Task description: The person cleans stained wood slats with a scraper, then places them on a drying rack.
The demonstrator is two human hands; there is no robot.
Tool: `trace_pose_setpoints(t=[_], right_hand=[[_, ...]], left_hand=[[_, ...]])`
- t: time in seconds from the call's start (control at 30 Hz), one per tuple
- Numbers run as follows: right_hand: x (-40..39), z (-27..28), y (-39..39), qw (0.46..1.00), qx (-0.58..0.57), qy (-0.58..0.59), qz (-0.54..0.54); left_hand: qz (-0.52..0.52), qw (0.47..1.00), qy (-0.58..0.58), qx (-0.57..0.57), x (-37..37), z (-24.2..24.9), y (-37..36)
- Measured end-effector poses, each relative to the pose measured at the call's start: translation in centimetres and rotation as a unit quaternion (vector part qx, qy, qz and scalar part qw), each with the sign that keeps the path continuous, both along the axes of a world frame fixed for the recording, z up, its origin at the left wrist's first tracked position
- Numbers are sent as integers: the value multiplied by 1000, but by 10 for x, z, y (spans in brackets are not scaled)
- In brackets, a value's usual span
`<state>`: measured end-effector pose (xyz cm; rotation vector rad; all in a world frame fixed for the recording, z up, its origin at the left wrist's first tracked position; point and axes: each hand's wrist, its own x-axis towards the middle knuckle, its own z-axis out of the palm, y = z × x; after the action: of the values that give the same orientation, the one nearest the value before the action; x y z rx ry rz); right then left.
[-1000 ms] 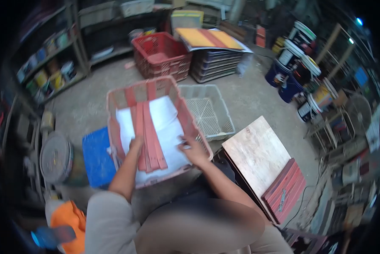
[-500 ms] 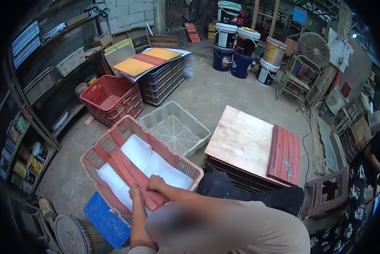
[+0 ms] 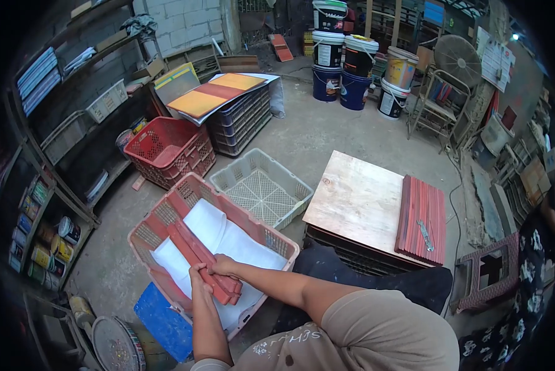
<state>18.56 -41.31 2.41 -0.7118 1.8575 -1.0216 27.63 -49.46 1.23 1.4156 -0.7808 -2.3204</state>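
Observation:
A small bundle of long red-painted strips, seemingly wood (image 3: 191,243), lies lengthwise in a pink plastic crate (image 3: 276,236) lined with white sheeting (image 3: 250,242). My left hand (image 3: 198,278) wraps round the bundle's left side near its close end. On the opposite side my right hand (image 3: 222,266) is closed round the same strips, almost touching the left. The near ends, stacked unevenly, stick out past both hands. My palms and some fingertips are hidden.
To the right, a plywood board (image 3: 358,195) on a crate carries a row of red strips (image 3: 413,216) with a small metal tool (image 3: 424,234) on top. A pale basket (image 3: 262,188) and a red crate (image 3: 166,154) stand beyond. A person's patterned clothing (image 3: 531,266) shows at far right.
The strips, spread flatter and wider before, are now drawn together into a narrower, thicker bundle between my hands. The camera view has shifted slightly.

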Motion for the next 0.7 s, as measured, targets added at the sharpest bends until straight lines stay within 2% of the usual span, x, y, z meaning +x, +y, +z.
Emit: trace_pose_setpoints(t=[0.13, 0.17, 0.3, 0.4, 0.47, 0.53, 0.57, 0.67, 0.7], right_hand=[[3, 35, 29, 997, -52, 37, 37], [0, 45, 40, 996, -62, 56, 36], [-4, 90, 90, 985, -161, 56, -28], [-18, 133, 140, 973, -216, 14, -77], [-40, 132, 160, 959, -259, 43, -107], [-51, 152, 198, 920, -356, -89, -139], [-60, 154, 213, 910, -370, -76, -168], [-84, 146, 259, 871, -415, -84, -251], [-94, 143, 278, 862, -420, -98, -267]], left_hand=[[-3, 998, 38, -58, 9, 40, 23], [-29, 993, 99, -54, 10, 48, 26], [-48, 984, 138, -106, -4, 113, 65], [-80, 973, 181, -117, -26, 148, 89], [-114, 961, 221, -121, -49, 167, 111], [-144, 947, 256, -133, -76, 182, 135], [-160, 939, 269, -142, -92, 186, 150], [-201, 935, 239, -171, -136, 195, 200], [-219, 937, 236, -138, -153, 189, 213]])
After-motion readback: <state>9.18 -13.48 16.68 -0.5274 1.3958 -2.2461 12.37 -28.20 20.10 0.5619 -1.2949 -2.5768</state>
